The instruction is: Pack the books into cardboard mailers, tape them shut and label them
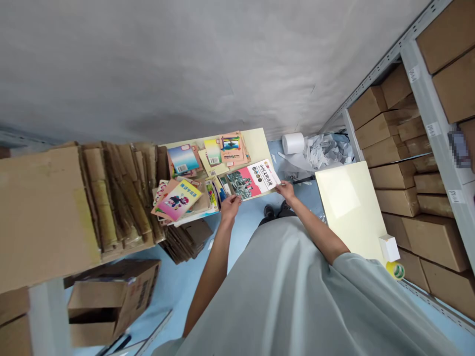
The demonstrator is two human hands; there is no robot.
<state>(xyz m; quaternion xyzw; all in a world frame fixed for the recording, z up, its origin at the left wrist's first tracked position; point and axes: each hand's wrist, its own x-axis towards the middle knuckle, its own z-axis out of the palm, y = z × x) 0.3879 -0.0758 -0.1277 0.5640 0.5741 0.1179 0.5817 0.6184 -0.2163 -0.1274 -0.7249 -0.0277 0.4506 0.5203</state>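
A book (254,180) with a pink and white cover and a city picture lies level between my hands, over the front edge of a cream table (261,141). My left hand (230,206) grips its left end near the lower corner. At the right end, my right hand (285,190) pinches the other lower corner. To the left are several thin books in loose piles, among them a yellow and purple book (180,200) on top. Behind it lies a blue-covered book (183,159). A small stack of orange-edged books (232,147) sits toward the back.
Flattened cardboard (122,193) stands packed at the left, above an open carton (98,306). Beyond the table's right end are a white roll (293,143) and crumpled white wrapping (330,151). A second cream table (349,198) holds a white box (389,247) and tape (395,270). Shelved cartons (395,190) line the right.
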